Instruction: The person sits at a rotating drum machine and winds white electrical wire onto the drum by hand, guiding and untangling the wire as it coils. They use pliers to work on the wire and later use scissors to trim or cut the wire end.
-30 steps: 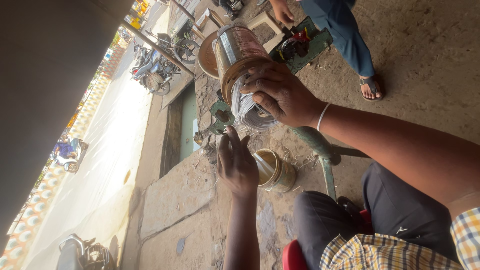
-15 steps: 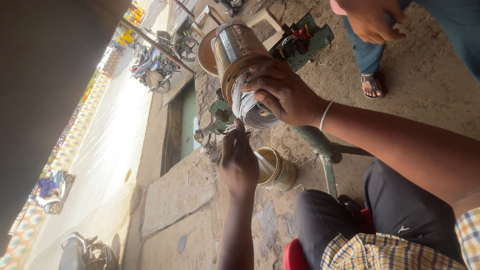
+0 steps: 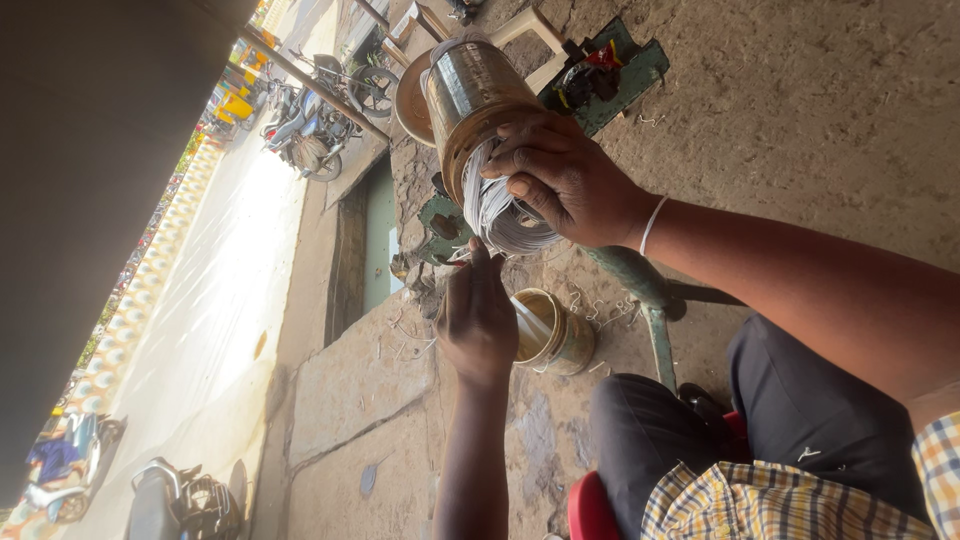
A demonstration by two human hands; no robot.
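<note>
Our right hand [image 3: 570, 180] grips metal cylinder [image 3: 470, 90], fingers wrapped round its wire-wound end, held up in front of us. Our left hand [image 3: 478, 320] just below, fingertips pinching loose strands of white wire coil [image 3: 500, 215]. Brass can [image 3: 555, 335] on ground behind left hand.

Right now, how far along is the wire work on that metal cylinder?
Done: a thick bundle of white wire sits at the end of the metal cylinder. In hand: the right hand grips cylinder and bundle, and the left hand pinches loose strands beneath. Left: those strands are not yet tucked in.
</note>
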